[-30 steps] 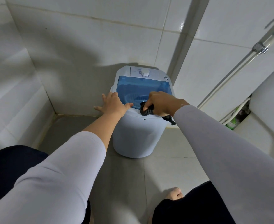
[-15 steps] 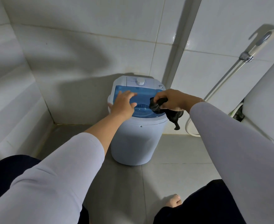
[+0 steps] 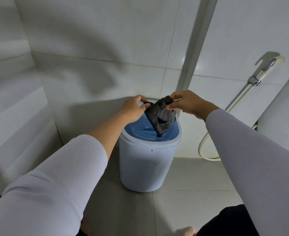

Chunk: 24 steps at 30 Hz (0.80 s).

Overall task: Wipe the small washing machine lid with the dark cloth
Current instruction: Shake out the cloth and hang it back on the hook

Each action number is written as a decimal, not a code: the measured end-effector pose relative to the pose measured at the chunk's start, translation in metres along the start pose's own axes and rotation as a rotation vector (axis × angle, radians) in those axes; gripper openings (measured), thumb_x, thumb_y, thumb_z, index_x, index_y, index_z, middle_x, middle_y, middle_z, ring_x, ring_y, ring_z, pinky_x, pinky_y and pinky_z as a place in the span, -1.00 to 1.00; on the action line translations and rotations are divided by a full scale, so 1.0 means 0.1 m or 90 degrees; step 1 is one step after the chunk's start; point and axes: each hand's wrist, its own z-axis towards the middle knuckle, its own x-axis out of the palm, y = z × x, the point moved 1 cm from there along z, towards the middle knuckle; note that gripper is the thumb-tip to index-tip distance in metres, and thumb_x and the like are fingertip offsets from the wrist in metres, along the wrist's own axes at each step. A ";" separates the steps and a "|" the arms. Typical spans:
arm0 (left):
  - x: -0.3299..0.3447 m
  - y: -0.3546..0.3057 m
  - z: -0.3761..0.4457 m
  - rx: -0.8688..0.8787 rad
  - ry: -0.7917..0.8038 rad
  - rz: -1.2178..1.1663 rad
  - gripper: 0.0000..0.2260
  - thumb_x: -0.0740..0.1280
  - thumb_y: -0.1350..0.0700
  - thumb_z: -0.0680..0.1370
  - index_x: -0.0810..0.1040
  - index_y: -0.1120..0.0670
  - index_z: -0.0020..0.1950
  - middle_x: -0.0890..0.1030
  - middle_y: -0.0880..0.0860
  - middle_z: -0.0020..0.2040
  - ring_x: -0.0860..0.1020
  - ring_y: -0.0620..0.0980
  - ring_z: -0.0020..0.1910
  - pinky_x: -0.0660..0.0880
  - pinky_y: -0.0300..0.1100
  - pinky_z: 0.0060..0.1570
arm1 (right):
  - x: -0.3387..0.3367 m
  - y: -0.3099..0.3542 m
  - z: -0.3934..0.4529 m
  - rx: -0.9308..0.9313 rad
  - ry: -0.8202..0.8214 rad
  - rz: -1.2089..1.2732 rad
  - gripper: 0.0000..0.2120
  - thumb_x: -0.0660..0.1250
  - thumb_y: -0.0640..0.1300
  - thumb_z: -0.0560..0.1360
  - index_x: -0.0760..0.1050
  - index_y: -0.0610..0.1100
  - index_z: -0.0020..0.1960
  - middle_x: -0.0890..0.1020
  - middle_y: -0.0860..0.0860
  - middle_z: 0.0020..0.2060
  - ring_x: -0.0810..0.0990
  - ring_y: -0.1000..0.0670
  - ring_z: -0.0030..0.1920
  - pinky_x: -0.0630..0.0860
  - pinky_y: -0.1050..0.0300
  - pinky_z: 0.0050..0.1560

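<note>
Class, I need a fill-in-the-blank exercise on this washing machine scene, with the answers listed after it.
1. Both hands hold up a dark ____ over the washing machine.
2. The machine's lid is coloured ____.
3. The left hand and right hand each ____ a top edge of the cloth.

Answers: cloth; blue; pinch

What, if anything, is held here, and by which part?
Both hands, left hand and right hand, pinch the crumpled dark grey cloth by its upper edge.

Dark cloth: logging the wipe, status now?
Left hand and right hand pinch dark cloth. It hangs over blue lid. Nothing in the way.
</note>
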 end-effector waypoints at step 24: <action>-1.05 -0.35 0.57 0.027 0.036 -0.001 -0.83 0.25 0.00 0.60 0.53 -0.05 0.17 0.50 -0.01 0.32 0.45 0.02 0.31 0.35 -0.07 0.32 | -0.26 1.01 0.79 -0.138 0.007 0.048 -0.77 0.23 -0.37 0.47 0.45 -0.05 -0.15 0.54 -0.02 -0.25 0.48 0.04 -0.23 0.40 0.23 -0.24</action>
